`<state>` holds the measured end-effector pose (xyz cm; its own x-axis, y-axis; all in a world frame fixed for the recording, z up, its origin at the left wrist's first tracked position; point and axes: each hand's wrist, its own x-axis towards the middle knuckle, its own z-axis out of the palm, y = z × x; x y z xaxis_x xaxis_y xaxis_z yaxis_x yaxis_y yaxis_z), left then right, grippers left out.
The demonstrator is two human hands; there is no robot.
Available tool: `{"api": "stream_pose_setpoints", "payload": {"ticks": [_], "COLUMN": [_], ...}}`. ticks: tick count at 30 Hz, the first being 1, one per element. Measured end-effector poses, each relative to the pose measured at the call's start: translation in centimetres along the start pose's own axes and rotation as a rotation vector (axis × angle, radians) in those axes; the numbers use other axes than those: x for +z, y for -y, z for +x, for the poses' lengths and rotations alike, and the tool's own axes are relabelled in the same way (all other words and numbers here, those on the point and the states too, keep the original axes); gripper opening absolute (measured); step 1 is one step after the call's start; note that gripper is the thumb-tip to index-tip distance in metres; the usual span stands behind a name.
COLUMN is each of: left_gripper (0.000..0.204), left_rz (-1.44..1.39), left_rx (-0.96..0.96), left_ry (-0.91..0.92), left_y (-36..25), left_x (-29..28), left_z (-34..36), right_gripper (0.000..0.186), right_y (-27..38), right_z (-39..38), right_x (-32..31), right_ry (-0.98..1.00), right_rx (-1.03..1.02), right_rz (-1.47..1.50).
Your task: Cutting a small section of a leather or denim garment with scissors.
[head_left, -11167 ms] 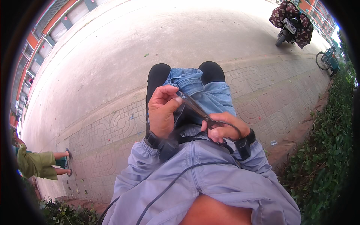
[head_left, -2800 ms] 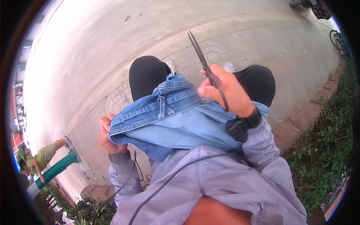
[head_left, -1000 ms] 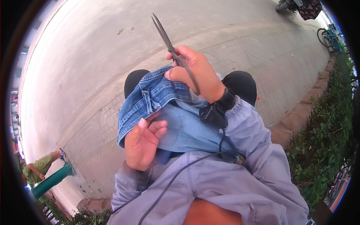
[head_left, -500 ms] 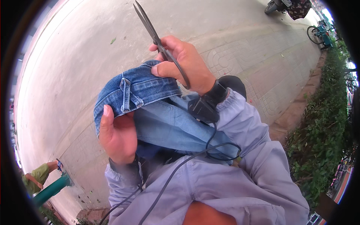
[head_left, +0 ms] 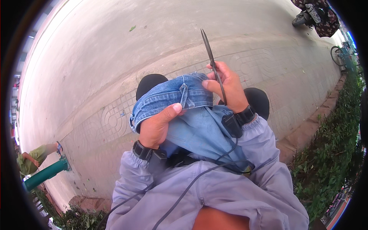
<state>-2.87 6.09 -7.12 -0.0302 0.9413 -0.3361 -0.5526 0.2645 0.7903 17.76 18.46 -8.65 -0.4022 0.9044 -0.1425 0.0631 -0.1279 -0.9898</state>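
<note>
A pair of blue denim jeans (head_left: 184,122) is gathered over my lap, its waistband curving up toward the far side. My left hand (head_left: 154,128) grips the band from inside, with the thumb beside a belt loop (head_left: 184,96); its other fingers are mostly hidden by the denim. At the band's right end, my right hand (head_left: 231,86) pinches the cloth between thumb and fingers. The same hand carries dark scissors (head_left: 208,46), blades together and pointing up and away, a handle ring against the palm. The tips are clear of the denim.
Black cables (head_left: 180,174) run from my wrist devices across my lap. Pavement (head_left: 115,57) spreads ahead. A hedge (head_left: 326,165) borders the right side. A green post (head_left: 48,174) and another person's leg (head_left: 38,157) are at left; a motorbike (head_left: 306,17) stands far right.
The view has shifted, with hands and jeans now further right in it. My left thumb has moved along the waistband to the belt loop. The scissors stand more upright.
</note>
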Motion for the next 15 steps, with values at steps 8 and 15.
{"api": "stream_pose_setpoints", "payload": {"ticks": [8, 15], "left_gripper": [0.046, 0.032], "left_rz": [-0.020, -0.071], "left_rx": [0.010, -0.016], "left_ry": [0.016, 0.013], "left_y": [0.2, 0.4], "left_x": [-0.4, -0.9], "left_z": [-0.7, -0.8], "right_gripper": [0.049, 0.051], "right_y": [-0.4, -0.5], "right_z": [-0.6, -0.8], "right_x": [0.4, 0.6], "right_ry": [-0.054, -0.108], "right_rx": [-0.037, -0.086], "right_rz": [-0.004, -0.161]}}
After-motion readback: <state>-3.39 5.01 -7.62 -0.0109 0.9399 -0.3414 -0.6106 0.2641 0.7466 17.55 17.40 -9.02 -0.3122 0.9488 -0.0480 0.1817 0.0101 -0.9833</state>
